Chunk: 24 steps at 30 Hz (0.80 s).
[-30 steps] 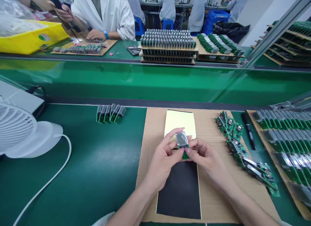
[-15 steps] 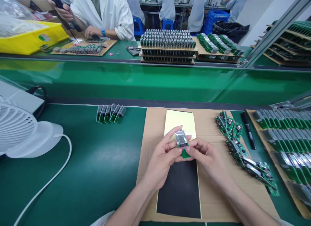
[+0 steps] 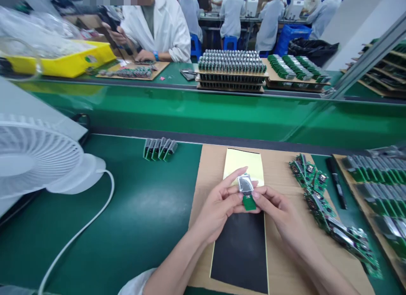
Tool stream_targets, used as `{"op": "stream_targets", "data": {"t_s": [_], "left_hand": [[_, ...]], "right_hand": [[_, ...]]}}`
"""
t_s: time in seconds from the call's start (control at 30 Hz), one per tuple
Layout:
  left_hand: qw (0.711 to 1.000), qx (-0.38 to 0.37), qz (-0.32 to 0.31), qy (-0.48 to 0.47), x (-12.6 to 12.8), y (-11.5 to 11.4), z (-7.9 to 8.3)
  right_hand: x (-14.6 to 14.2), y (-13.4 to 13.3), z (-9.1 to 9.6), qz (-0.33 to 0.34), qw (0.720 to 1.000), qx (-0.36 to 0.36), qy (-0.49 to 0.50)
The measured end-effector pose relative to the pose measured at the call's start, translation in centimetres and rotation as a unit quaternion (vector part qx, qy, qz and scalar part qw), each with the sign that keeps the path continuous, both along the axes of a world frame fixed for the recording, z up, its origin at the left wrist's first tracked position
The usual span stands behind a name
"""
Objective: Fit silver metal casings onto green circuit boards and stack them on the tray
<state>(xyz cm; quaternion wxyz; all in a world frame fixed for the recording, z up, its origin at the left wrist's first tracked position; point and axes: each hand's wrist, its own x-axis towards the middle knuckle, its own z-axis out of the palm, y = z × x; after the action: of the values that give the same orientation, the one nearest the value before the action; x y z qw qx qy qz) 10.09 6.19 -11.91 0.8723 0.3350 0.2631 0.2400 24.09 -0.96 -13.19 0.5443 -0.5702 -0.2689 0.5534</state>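
Both my hands hold one small green circuit board with a shiny silver screen (image 3: 246,190) above a cardboard sheet (image 3: 206,176). My left hand (image 3: 218,208) pinches its left side with thumb and fingers closed on it. My right hand (image 3: 275,210) grips its lower right edge. Under the hands lies a black sheet (image 3: 241,252), with a pale yellow sheet (image 3: 242,164) just beyond it.
A short row of finished boards (image 3: 160,149) stands on the green mat at left. Loose boards (image 3: 323,206) lie in a line at right, beside a black marker (image 3: 336,187) and a tray of boards (image 3: 377,180). A white fan (image 3: 38,155) stands far left. A person in white (image 3: 158,28) works across the conveyor.
The view has shifted left and slightly down, so everything sits further right in the frame. My hands keep the same grip on the board, which is turned a little.
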Motion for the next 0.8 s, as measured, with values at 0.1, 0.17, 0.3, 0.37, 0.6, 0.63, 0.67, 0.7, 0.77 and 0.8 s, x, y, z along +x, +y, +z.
{"op": "stream_targets", "data": {"t_s": [0.1,0.17,0.3,0.37,0.6,0.63,0.67,0.7,0.77,0.8], "left_hand": [[0.998,0.042,0.023,0.035,-0.1,0.1,0.2],[0.992,0.076,0.051,0.083,-0.3,0.4,0.6],[0.933,0.212,0.114,0.266,-1.5,2.0,1.5],[0.882,0.277,0.148,0.351,-2.4,3.5,1.5],[0.621,0.462,0.239,0.587,-5.1,9.2,-0.1],[0.587,0.480,0.238,0.607,-5.4,9.7,-0.3],[0.557,0.494,0.237,0.624,-5.5,10.0,-0.6],[0.530,0.504,0.237,0.640,-5.7,10.3,-0.8],[0.483,0.515,0.239,0.667,-5.9,10.7,-1.1],[0.464,0.516,0.239,0.679,-6.0,10.9,-1.1]], "right_hand": [[-0.1,-0.1,-0.4,-0.002,1.000,-0.002,-0.011],[-0.1,-0.2,-0.8,-0.034,0.999,-0.005,-0.019],[0.0,-0.2,-1.3,-0.083,0.995,-0.004,-0.049],[0.0,-0.2,-1.3,-0.093,0.994,-0.010,-0.054],[-0.4,-0.3,-1.7,-0.099,0.993,-0.013,-0.056],[-0.4,-0.2,-1.7,-0.102,0.993,-0.012,-0.057],[-0.4,-0.2,-1.6,-0.104,0.993,-0.011,-0.056],[-0.4,-0.1,-1.6,-0.104,0.993,-0.013,-0.053],[-0.3,0.0,-1.6,-0.103,0.994,-0.016,-0.041],[-0.2,0.0,-1.7,-0.098,0.994,-0.016,-0.033]]}}
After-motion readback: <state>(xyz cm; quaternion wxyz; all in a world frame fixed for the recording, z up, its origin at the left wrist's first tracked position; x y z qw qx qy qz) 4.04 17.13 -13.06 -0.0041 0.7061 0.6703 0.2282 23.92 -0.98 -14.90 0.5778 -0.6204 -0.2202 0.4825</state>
